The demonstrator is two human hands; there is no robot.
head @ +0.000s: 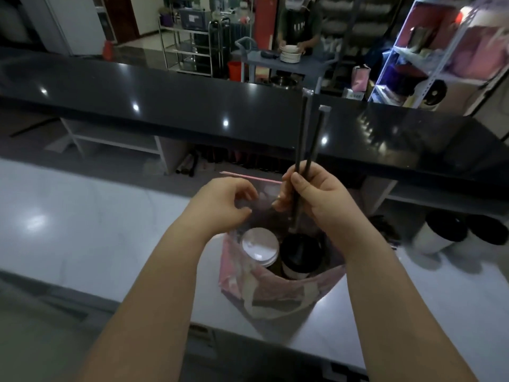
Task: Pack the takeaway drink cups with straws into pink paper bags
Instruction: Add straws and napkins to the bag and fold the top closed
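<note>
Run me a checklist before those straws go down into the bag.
1. Straws secured: ok. The right hand grips two black straws, held upright.
2. Cups loaded: ok. The white-lidded cup and black-lidded cup stand side by side in the pink bag.
3. Bag mouth open: ok.
4. Bag steadied: cannot tell. The left hand curls at the far rim, but its grip is unclear.
5. Free gap beside the cups for straws: cannot tell.
</note>
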